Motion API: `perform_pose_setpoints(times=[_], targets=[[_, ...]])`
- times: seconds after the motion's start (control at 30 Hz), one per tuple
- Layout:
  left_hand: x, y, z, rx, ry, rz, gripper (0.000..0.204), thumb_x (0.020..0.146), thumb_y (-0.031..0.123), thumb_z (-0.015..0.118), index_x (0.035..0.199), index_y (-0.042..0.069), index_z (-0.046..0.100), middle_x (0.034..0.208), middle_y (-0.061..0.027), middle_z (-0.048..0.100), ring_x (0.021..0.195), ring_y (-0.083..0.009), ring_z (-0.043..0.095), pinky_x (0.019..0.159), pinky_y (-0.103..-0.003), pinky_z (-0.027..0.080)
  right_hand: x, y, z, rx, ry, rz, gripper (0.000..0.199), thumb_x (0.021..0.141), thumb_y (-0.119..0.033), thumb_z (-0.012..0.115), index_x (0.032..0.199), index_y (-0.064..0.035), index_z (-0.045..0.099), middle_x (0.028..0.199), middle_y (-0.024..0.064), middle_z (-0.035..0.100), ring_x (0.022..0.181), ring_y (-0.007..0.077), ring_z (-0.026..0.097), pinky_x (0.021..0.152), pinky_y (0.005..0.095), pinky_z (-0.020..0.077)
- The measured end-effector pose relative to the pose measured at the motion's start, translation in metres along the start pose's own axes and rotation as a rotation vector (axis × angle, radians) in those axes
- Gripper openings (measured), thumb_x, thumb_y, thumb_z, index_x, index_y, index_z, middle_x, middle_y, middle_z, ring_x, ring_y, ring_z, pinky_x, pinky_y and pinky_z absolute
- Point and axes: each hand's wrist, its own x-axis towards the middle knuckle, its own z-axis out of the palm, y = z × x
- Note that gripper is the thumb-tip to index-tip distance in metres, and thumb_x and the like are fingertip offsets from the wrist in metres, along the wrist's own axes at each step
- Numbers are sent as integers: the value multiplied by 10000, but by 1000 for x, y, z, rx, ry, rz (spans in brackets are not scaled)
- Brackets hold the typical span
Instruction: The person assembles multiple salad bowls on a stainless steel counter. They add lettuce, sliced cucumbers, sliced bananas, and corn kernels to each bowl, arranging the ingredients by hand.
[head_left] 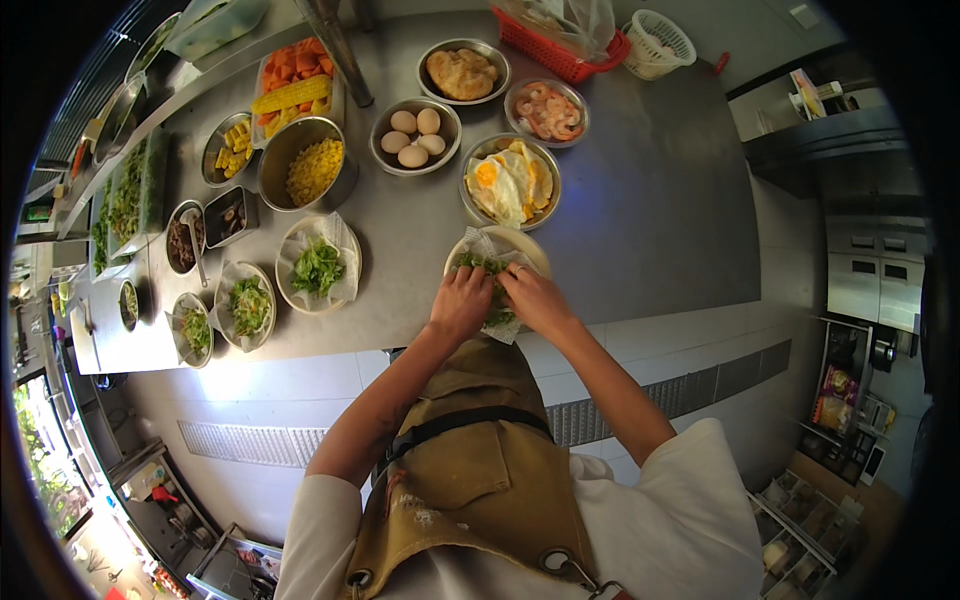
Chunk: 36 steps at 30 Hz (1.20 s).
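Both of my hands are over a pale round bowl [537, 252] at the near edge of the steel table. The bowl is lined with printed paper [477, 243], and leafy salad greens [487, 261] lie in it. The curled fingers of my left hand [464, 302] press into the greens from the left. Opposite it, my right hand [536, 297] bends its fingers into the same leaves. My hands and forearms hide part of the bowl. To the left stand other paper-lined bowls of greens, among them a larger bowl [356, 285].
Beyond my hands are steel bowls of fried eggs [512, 182], shrimp [548, 108], cooked meat [461, 74] and whole eggs [411, 157]. A deep pot of corn kernels [316, 172] stands at left, near a metal post [340, 50]. A red basket [560, 50] sits at the back.
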Motion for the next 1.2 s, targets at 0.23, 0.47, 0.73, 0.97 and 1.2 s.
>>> perform_pose_setpoints(times=[0.23, 0.47, 0.73, 0.97, 1.2], targets=[[-14, -16, -11, -184, 95, 0, 248, 824, 87, 655, 1066, 79, 710, 1090, -56, 676, 1090, -258, 635, 917, -413, 544, -6, -15, -28, 109, -22, 63, 300, 891, -148, 738, 1170, -62, 667, 1176, 152, 634, 1137, 332, 637, 900, 454, 565], [-12, -21, -12, -119, -64, 89, 272, 828, 71, 633, 1082, 91, 728, 1140, -41, 693, 1109, -245, 639, 929, -398, 543, 5, 0, 16, -127, 118, -26, 277, 872, -117, 734, 1138, -63, 683, 1141, 180, 636, 1128, 352, 626, 881, 455, 564], [-10, -17, -22, -131, -24, 129, 248, 811, 98, 655, 1048, 101, 726, 1139, -53, 679, 1121, -248, 628, 936, -385, 532, 8, -10, -5, -2, 290, -14, 201, 893, -67, 685, 1093, -59, 677, 1153, 151, 631, 1010, 370, 667, 817, 489, 567], [-8, -13, -38, -224, 7, 39, 213, 831, 137, 740, 1041, 101, 737, 1126, -72, 691, 1111, -280, 632, 911, -390, 525, 8, 1, -13, 261, 216, 120, 200, 931, -77, 689, 1129, -56, 700, 1099, 143, 718, 989, 341, 704, 812, 439, 574], [-143, -59, -144, -565, 291, -559, 131, 926, -7, 664, 1028, 44, 729, 991, -133, 701, 837, -281, 695, 706, -355, 545, 6, -18, -23, 255, 155, 281, 139, 903, -99, 769, 1004, -8, 737, 937, 148, 762, 868, 281, 738, 750, 386, 574]])
